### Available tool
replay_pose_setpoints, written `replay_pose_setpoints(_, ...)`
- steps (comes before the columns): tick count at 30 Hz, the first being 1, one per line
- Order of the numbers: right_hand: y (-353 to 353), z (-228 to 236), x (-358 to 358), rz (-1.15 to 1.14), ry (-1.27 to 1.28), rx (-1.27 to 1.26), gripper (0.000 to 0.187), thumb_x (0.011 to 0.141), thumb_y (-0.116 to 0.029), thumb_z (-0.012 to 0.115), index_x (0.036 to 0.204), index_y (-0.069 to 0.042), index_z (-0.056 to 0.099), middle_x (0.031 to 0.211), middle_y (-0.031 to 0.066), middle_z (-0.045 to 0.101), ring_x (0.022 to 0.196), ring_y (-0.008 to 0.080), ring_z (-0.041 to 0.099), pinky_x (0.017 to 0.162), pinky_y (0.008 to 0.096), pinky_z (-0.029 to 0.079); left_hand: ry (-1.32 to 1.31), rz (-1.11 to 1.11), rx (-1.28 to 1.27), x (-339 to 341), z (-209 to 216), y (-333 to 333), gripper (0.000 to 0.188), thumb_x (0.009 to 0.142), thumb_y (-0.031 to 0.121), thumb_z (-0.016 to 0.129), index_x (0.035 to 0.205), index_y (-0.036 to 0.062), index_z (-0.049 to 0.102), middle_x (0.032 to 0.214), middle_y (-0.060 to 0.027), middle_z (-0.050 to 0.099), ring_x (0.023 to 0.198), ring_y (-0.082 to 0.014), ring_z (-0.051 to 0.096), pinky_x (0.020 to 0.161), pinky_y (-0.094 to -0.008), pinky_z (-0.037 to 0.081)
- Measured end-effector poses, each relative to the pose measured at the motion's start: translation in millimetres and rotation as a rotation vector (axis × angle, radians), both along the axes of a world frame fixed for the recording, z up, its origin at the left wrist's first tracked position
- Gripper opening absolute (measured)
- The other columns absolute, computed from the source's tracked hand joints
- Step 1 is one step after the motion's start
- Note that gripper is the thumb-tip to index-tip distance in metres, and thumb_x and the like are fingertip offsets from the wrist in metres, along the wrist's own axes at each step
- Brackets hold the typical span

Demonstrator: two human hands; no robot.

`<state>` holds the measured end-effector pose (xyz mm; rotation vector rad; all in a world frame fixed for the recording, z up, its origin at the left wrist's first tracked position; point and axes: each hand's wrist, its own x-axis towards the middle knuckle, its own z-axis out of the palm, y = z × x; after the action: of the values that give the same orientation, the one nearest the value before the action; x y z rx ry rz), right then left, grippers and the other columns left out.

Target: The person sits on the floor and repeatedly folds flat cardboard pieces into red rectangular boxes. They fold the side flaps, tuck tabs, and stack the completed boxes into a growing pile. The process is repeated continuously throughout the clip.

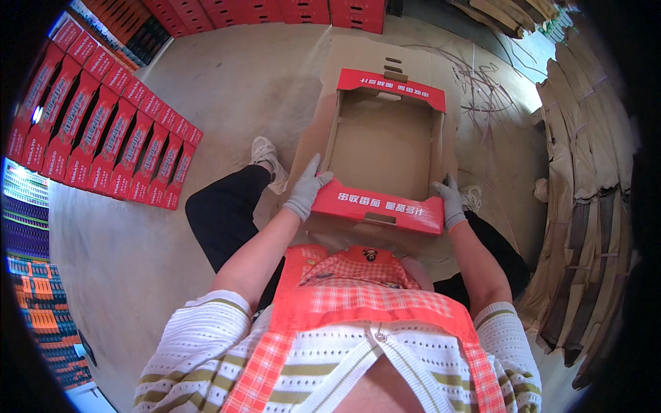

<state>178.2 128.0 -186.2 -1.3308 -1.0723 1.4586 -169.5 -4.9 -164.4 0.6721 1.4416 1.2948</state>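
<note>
In front of me lies a red cardboard tray box (pixel 379 206) with brown inside, folded up with raised walls and open at the top. White printing runs along its near and far red ends. My left hand (pixel 303 189), in a pale grey glove, grips the near left corner, with fingers along the outer side. On the near right corner is my right hand (pixel 451 201), gloved the same way, its fingers closed around the edge. Under the box is a larger flat brown cardboard sheet (pixel 330 82).
Stacked red boxes (pixel 103 131) stand at the left, more red boxes (pixel 358 15) along the back. Bundled flat brown cardboard (pixel 578 138) is piled at the right. Loose straps (pixel 482 89) tangle on the concrete floor (pixel 227 89). Orange and black crates (pixel 45 296) line the far left.
</note>
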Motion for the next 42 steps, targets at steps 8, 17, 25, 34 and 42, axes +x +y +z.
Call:
replay_pose_setpoints(8, 29.4, 160.8, 15.5, 0.264, 0.094, -0.033, 0.051, 0.076, -0.011, 0.054, 0.126, -0.002, 0.057, 0.092, 0.0078, 0.062, 0.070, 0.0191, 0.059, 0.064, 0.0299, 0.051, -0.745, 0.400, -0.020, 57.6, 9.6, -11.3, 0.046, 0.077, 0.016, 0.064, 0.121, 0.0053, 0.058, 0.114, -0.0109, 0.062, 0.103, -0.0245, 0.060, 0.092, -0.0370, 0.050)
replay_pose_setpoints(17, -60.0, 307.9, -128.7, 0.912, -1.204, 1.015, 0.068, 0.065, -0.009, 0.066, 0.131, -0.002, 0.053, 0.127, 0.0249, 0.057, 0.117, 0.0406, 0.055, 0.101, 0.0424, 0.044, -0.530, -0.427, -0.595, 139.0, -12.1, -16.4, 0.020, 0.084, 0.018, 0.056, 0.102, 0.0085, 0.059, 0.111, -0.0122, 0.063, 0.101, -0.0299, 0.063, 0.075, -0.0478, 0.053)
replay_pose_setpoints(25, -11.4, 263.2, -114.2, 0.049, -0.332, 0.898, 0.039, 0.083, -0.016, 0.067, 0.119, -0.001, 0.059, 0.116, 0.0177, 0.064, 0.104, 0.0254, 0.064, 0.087, 0.0333, 0.050, 1.526, -0.534, 0.934, 90.8, 224.3, -29.5, 0.076, 0.075, 0.057, 0.069, 0.125, 0.0016, 0.057, 0.130, -0.0192, 0.055, 0.123, -0.0358, 0.051, 0.107, -0.0534, 0.033)
replay_pose_setpoints(34, -27.9, 297.0, -65.2, 0.389, -1.088, 0.929, 0.018, 0.087, -0.022, 0.066, 0.090, -0.005, 0.064, 0.076, 0.0151, 0.065, 0.072, 0.0347, 0.064, 0.065, 0.0421, 0.051, 1.630, -0.601, 0.546, 74.5, 237.2, 49.2, 0.109, 0.053, 0.084, 0.065, 0.115, -0.0048, 0.058, 0.101, -0.0170, 0.058, 0.101, -0.0308, 0.055, 0.097, -0.0434, 0.035)
replay_pose_setpoints(42, 15.1, 280.8, -106.9, 0.708, -1.446, 1.021, 0.032, 0.091, -0.032, 0.053, 0.081, -0.005, 0.067, 0.078, 0.0192, 0.067, 0.076, 0.0362, 0.066, 0.071, 0.0464, 0.052, 1.541, -0.536, 0.623, 76.4, 230.4, 47.9, 0.099, 0.053, 0.081, 0.067, 0.102, -0.0035, 0.060, 0.095, -0.0168, 0.057, 0.096, -0.0301, 0.055, 0.096, -0.0400, 0.037)
